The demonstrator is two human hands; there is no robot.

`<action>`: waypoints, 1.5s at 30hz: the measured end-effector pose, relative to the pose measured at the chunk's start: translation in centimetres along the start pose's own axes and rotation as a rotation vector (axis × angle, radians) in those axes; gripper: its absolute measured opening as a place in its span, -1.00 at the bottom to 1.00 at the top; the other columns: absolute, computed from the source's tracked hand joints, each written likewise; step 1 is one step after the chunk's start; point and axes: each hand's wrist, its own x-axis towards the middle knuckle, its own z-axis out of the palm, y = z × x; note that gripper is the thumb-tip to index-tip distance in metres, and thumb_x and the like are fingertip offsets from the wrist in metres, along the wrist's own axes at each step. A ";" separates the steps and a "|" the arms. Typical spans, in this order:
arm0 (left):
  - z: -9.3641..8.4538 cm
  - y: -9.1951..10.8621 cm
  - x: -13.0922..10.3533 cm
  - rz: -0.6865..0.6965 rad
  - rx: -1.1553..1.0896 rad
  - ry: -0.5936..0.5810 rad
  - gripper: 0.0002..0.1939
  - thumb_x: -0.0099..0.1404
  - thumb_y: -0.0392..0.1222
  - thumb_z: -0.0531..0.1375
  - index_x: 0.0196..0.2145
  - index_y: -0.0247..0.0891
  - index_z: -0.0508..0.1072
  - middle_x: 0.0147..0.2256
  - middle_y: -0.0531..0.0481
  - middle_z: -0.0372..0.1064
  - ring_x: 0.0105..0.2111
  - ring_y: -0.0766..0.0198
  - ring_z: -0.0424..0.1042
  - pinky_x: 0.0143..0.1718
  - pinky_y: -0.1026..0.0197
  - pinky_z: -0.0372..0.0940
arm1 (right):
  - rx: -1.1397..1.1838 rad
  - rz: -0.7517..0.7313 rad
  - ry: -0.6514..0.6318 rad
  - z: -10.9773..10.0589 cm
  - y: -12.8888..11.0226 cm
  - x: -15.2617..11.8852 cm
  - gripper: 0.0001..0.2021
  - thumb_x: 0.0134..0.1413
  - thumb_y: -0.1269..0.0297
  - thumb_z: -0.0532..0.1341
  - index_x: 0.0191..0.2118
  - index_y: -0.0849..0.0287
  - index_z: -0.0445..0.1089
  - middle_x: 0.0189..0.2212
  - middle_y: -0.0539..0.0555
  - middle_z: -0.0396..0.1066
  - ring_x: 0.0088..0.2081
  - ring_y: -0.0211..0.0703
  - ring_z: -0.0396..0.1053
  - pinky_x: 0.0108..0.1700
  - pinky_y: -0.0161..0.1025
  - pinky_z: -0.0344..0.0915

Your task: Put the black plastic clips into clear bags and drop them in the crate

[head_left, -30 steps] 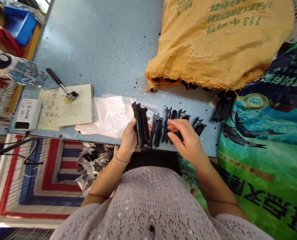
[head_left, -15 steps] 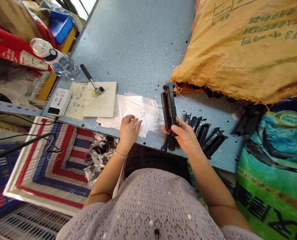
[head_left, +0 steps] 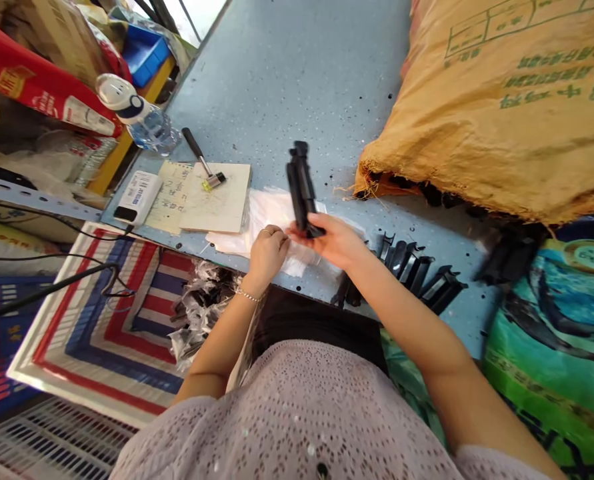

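Note:
My right hand (head_left: 337, 243) grips a stack of long black plastic parts (head_left: 301, 187) by its near end and holds it upright over a pile of clear plastic bags (head_left: 271, 212). My left hand (head_left: 267, 250) rests on the near edge of those bags, fingers curled and pinching the plastic. To the right, several more black plastic parts (head_left: 417, 273) lie in a row near the front edge of the blue speckled table (head_left: 287, 80).
A large orange woven sack (head_left: 501, 100) fills the back right, with a green-blue printed bag (head_left: 557, 313) below it. On the left lie paper sheets (head_left: 201, 199) with a small hammer (head_left: 203, 161), a white box (head_left: 135, 196) and a water bottle (head_left: 137, 113). A striped sack (head_left: 101, 320) lies beneath the table.
My right hand took the black stack from the left hand and carried it left, over the plastic bags. My left hand moved to the bags. The view has swung leftward.

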 end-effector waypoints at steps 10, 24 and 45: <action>-0.5 -0.1 -1.4 -0.149 -0.332 0.066 -0.91 0.28 -0.23 0.24 -0.41 -0.22 0.47 -0.28 -0.08 0.48 -0.30 0.21 0.46 -0.22 0.15 0.38 | -0.210 -0.233 0.220 0.6 -3.1 8.6 -0.79 0.08 0.20 0.40 -0.37 0.18 0.40 -0.43 -0.05 0.47 -0.30 -0.28 0.47 -0.16 -0.33 0.42; -3.3 -1.6 -0.6 -0.149 -0.265 0.167 -0.52 0.30 -0.35 0.08 0.14 -0.23 0.50 0.12 -0.21 0.45 -0.06 0.13 0.51 0.07 0.00 0.42 | -0.998 -0.064 0.026 -1.8 0.5 -4.0 -0.63 0.15 0.05 0.28 -0.01 0.16 0.43 -0.18 0.18 0.56 -0.31 -0.03 0.55 -0.32 -0.12 0.45; -5.4 3.9 -7.0 0.471 -0.131 0.074 -0.35 0.30 -0.25 0.35 0.28 0.02 0.31 0.19 -0.14 0.34 0.12 0.08 0.48 0.10 0.01 0.53 | -0.364 -0.022 -0.302 0.6 4.1 -4.7 -0.56 0.29 -0.17 0.18 -0.01 0.10 0.44 -0.06 0.14 0.51 0.05 -0.04 0.44 0.06 -0.09 0.47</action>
